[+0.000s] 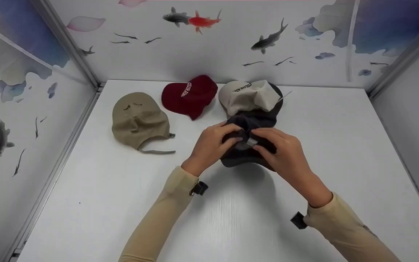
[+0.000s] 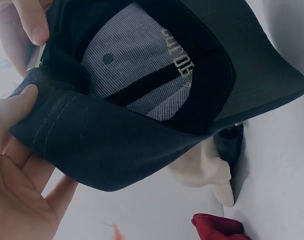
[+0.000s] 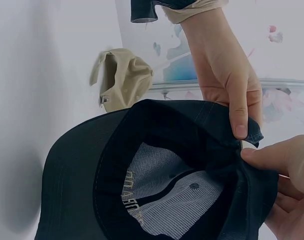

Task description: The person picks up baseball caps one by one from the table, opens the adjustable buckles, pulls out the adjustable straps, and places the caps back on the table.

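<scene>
In the head view my left hand (image 1: 211,145) and right hand (image 1: 286,153) meet at the back of a dark cap (image 1: 244,160), raised above the table. The left wrist view shows the cap's open underside, with its mesh lining (image 2: 127,55) and brim (image 2: 271,75) turned away from me. My left thumb and fingers pinch one side of the back strap (image 2: 57,115). From the other side, my right hand (image 3: 291,165) pinches the strap, its thumb close to the left thumb. A small metal buckle (image 1: 251,142) shows between the two hands.
A khaki cap (image 1: 138,116) with a loose strap lies at the left of the white table (image 1: 122,203). Towards the back wall (image 1: 224,51) are a red cap (image 1: 191,96) and a cream cap (image 1: 246,98) with a dark part behind it. Printed panels enclose the sides.
</scene>
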The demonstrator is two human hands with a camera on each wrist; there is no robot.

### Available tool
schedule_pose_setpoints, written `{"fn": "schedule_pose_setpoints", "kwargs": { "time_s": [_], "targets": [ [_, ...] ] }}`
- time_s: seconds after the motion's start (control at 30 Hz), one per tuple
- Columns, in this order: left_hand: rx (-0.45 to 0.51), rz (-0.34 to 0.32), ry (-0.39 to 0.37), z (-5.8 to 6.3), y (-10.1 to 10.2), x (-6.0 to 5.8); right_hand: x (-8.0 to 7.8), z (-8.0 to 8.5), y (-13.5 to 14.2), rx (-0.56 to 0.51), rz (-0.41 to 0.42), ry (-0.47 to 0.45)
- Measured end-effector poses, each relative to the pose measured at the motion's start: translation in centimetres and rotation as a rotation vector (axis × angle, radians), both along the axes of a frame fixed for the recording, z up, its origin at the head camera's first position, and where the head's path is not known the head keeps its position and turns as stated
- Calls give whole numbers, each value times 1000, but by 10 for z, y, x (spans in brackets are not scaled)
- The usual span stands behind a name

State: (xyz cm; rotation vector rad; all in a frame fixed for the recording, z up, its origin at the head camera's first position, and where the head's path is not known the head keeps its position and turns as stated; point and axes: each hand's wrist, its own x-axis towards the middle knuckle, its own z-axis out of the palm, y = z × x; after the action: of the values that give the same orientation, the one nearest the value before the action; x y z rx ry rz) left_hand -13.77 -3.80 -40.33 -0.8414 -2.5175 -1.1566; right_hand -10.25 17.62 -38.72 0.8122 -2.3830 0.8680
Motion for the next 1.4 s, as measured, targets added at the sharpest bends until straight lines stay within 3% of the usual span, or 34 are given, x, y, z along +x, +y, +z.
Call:
{"fn": "schedule_pose_setpoints", "kwargs": {
  "time_s": [0.2,0.37,0.63,0.73,0.8,1.17,1.4],
  "targets": [
    [3,16,-1,-1,0,-2,-2,-2,-1,6,7,-4],
    [3,79,27,-3,2,-4,-2,-5,-3,-10,31,-35],
    [24,296,253,-10,14,-3,0,-7,-7,-69,2,-35],
    [29,343,302,-11,18,-2,-1,-7,-10,-102,-16,-25],
    [32,336,300,-11,20,-1,-1,-8,-12,-118,-24,-17],
    [124,160,162,-12,16,7,-6,-13,-16,-151,-44,36],
    [137,128,148,-15,14,6,-9,-17,-15,-189,-32,40]
  ]
}}
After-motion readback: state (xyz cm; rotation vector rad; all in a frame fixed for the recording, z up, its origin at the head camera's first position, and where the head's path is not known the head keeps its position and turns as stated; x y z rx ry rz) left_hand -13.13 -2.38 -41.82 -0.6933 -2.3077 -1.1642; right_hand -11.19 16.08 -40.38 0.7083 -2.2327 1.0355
